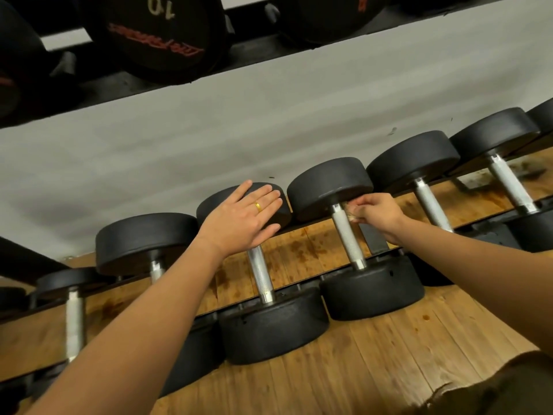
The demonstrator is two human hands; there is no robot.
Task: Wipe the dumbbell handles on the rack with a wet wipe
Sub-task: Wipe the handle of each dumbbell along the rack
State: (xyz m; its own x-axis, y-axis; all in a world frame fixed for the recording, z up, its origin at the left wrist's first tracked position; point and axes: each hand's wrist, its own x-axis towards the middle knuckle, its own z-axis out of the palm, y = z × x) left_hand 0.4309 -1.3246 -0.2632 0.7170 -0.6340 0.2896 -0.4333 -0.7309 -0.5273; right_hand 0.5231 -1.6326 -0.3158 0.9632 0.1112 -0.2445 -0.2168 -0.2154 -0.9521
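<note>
**Small wipe, rough steel, round weights**

The rack [375,238] held a row of round-headed black dumbbells on its lower rails above a stained wooden floor [389,354]. Larger weights [158,34] sat on the tier overhead. The dumbbell being cleaned [371,289] lay across the rails just right of centre. Its knurled handle [347,235] was bare along most of its length.

The left hand [242,217] lay flat with straight fingers on the far head of the neighbouring dumbbell [284,220], holding nothing. The right hand [380,214] pinched a crumpled, brownish wet wipe [353,212] against the top of the handle, just under the far head.

Several things could have gone wrong from there:
- The wad was small, so it could snag or shred on the knurling.
- A one-sided pass would likely miss the underside of the handle.
- The wipe already looked soiled, so it might smear grime instead of lifting it.
- Only the neighbour was steadied, so a firm stroke could roll the round heads and pinch fingers against the next head.
- A head lifted carelessly might meet the tier above.
</note>
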